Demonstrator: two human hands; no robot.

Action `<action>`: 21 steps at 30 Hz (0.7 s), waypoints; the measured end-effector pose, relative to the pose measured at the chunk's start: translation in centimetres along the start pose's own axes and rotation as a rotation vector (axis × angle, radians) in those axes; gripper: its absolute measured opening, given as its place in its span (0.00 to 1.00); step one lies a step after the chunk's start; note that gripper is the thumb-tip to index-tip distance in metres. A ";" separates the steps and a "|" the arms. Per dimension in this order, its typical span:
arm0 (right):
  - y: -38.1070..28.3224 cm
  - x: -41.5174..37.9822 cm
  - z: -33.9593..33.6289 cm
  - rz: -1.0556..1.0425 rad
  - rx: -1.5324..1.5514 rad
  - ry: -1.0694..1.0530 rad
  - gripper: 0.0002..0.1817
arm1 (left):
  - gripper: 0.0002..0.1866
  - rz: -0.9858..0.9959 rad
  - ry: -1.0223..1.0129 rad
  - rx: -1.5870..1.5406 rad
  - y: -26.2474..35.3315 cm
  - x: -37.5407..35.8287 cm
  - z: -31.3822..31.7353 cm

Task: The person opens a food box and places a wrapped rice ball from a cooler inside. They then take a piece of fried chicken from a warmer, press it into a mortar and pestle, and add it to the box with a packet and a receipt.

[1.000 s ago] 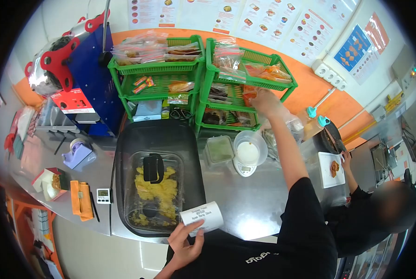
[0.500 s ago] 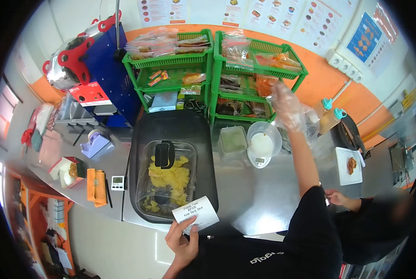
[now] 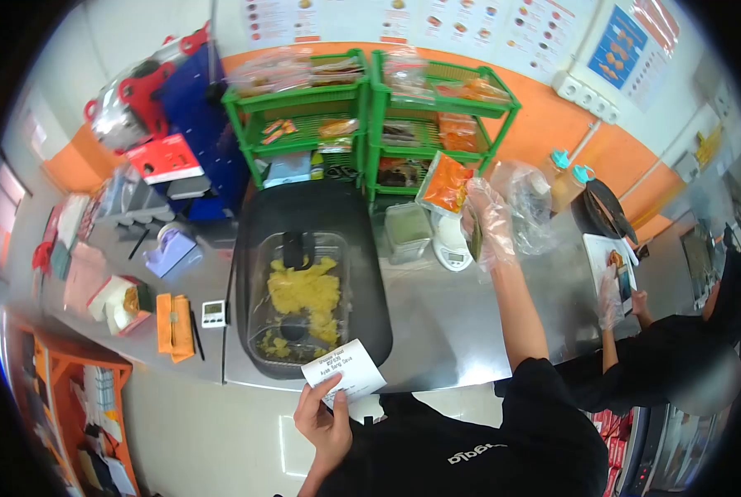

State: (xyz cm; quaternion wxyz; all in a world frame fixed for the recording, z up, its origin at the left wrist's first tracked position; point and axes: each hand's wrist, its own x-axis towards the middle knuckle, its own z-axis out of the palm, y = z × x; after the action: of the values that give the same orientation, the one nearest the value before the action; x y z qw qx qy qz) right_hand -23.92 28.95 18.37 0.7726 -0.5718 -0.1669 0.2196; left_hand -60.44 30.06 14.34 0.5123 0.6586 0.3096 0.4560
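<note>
My left hand (image 3: 325, 421), bare, pinches a printed paper receipt (image 3: 347, 371) at the counter's front edge. In a clear plastic glove, my right hand (image 3: 491, 219) grips a clear sachet of orange sauce (image 3: 447, 184). The sachet hangs in front of the right green rack (image 3: 437, 153), above a small digital scale (image 3: 453, 248). Just left of the scale stands a lidded clear container (image 3: 408, 228) with pale green contents. Beside the receipt, a clear tub (image 3: 347, 277) of yellow food with a black-handled utensil sits in a black tray (image 3: 263, 207).
Sachets fill the left green rack (image 3: 300, 99). A timer (image 3: 214, 314), an orange cloth (image 3: 174, 327) and a tape dispenser (image 3: 171, 253) lie to the left. At right, a co-worker's gloved hand (image 3: 611, 298) is over a white board (image 3: 598, 248), near bottles (image 3: 569, 182).
My right hand has come down and back from the right rack, bringing out the orange sauce sachet. The co-worker's gloved hand now reaches to the white board. My left hand keeps the receipt.
</note>
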 end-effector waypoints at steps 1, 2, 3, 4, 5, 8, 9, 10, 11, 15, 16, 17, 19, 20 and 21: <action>0.0 -1.3 1.6 0.017 0.072 -0.036 0.09 | 0.14 -0.003 0.032 0.001 -0.3 0.1 -1.0; 0.1 -2.8 3.5 -0.029 0.005 -0.026 0.10 | 0.14 0.049 0.048 -0.007 -0.8 0.1 -2.3; 0.5 -3.9 5.3 -0.167 -0.100 -0.127 0.10 | 0.14 0.092 0.096 0.000 -1.0 0.0 -4.0; 0.5 -5.8 7.5 -0.177 -0.193 -0.178 0.08 | 0.13 0.003 0.123 0.021 -0.8 -0.3 -6.1; -1.1 -9.1 11.6 -0.110 -0.134 -0.286 0.07 | 0.12 -0.007 0.175 0.050 -0.6 -0.5 -7.5; 2.8 -16.1 21.8 -0.213 -0.316 -0.613 0.04 | 0.11 -0.099 0.272 0.021 -1.6 -2.0 -15.6; 5.1 -18.0 25.0 -0.288 -0.439 -0.796 0.02 | 0.11 -0.126 0.285 0.009 -2.8 -2.5 -18.7; 6.4 -21.1 28.8 -0.291 -0.586 -0.894 0.03 | 0.11 -0.110 0.340 0.027 -4.2 -2.6 -22.1; 7.3 -24.7 33.2 -0.211 -0.711 -0.958 0.04 | 0.11 -0.091 0.416 0.060 -5.8 -3.4 -25.5; 19.4 -31.4 42.4 0.140 -0.517 -1.194 0.09 | 0.09 -0.299 0.689 0.049 -6.2 -7.9 -36.4; 21.7 -31.8 44.2 0.339 -0.424 -1.208 0.09 | 0.09 -0.290 0.750 0.078 -5.7 -8.5 -38.7; 24.0 -31.5 45.9 0.332 -0.415 -1.186 0.09 | 0.09 -0.270 0.814 0.101 -5.3 -8.9 -40.6; 26.6 -30.3 49.6 0.414 -0.367 -0.939 0.10 | 0.08 -0.240 0.841 0.150 -6.1 -9.7 -43.3; 26.7 -29.6 51.7 0.406 -0.362 -0.934 0.10 | 0.08 -0.248 0.897 0.164 -6.2 -9.8 -44.4; 25.6 -29.3 54.1 0.511 -0.374 -0.754 0.11 | 0.08 -0.263 0.956 0.177 -6.4 -9.8 -45.5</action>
State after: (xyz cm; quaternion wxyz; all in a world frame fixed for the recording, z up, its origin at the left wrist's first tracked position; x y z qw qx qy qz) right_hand -80.10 63.70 9.39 0.4638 -0.6041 -0.3259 0.5601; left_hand -105.68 41.15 8.15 0.3085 0.3724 0.6277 0.6101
